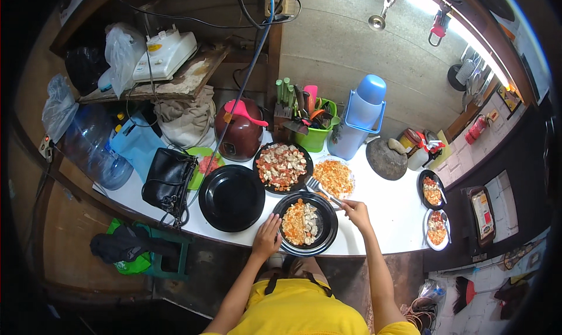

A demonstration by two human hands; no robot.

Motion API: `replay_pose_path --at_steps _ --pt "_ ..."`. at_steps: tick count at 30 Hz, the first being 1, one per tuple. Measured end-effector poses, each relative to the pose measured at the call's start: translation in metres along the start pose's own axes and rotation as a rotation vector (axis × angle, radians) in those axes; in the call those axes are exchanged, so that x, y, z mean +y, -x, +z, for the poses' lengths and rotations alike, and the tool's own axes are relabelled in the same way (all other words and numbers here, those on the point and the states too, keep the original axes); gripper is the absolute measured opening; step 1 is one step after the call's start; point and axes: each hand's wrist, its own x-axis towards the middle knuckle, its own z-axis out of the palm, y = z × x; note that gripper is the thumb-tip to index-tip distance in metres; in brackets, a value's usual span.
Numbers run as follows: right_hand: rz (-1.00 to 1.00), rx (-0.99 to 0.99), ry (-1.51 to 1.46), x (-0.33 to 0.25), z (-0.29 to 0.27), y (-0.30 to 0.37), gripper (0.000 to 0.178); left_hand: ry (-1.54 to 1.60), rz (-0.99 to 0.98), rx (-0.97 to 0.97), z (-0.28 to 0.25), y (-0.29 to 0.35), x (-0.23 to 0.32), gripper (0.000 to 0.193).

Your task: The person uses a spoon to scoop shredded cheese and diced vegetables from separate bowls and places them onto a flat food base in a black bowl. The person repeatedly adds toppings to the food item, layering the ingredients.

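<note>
Close in front of me, a black plate (322,241) holds chopped orange-and-yellow food (297,221) on its left side and pale chopped pieces (309,222) on its right. My left hand (267,236) lies along this plate's left rim with its fingers stretched out. In my right hand (355,212), closed around the handle, is a metal fork (315,184). The fork's head is at the near edge of a pale plate of shredded orange food (333,178). Just behind the near plate stands a black plate of red cubes topped with pale pieces (283,166).
On the left lie a bare black plate (232,198) and a black handbag (169,180). At the back are a dark red rice cooker (239,137), a green utensil holder (310,140) and a blue flask (358,118). A stone mortar (386,159) and two filled plates (433,205) stand right.
</note>
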Motion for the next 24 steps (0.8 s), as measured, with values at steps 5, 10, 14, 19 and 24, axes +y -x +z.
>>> replay_pose_path --at_steps 5,10,14,19,24 --pt "0.059 -0.014 0.094 0.011 -0.029 0.042 0.026 -0.013 0.006 -0.006 -0.001 0.0 -0.001 0.051" --pt "0.116 -0.024 0.201 0.014 -0.048 0.076 0.02 0.009 0.002 -0.021 -0.001 0.0 0.0 0.051" --pt "0.128 -0.033 0.314 0.015 -0.052 0.087 0.02 -0.008 0.009 -0.01 -0.001 0.0 0.0 0.049" --pt "0.112 -0.024 0.404 0.015 -0.049 0.085 0.021 -0.007 0.01 -0.012 0.0 -0.001 0.001 0.049" --pt "0.033 0.015 0.486 0.001 -0.046 0.087 0.023 -0.021 0.016 -0.009 0.001 0.0 -0.002 0.049"
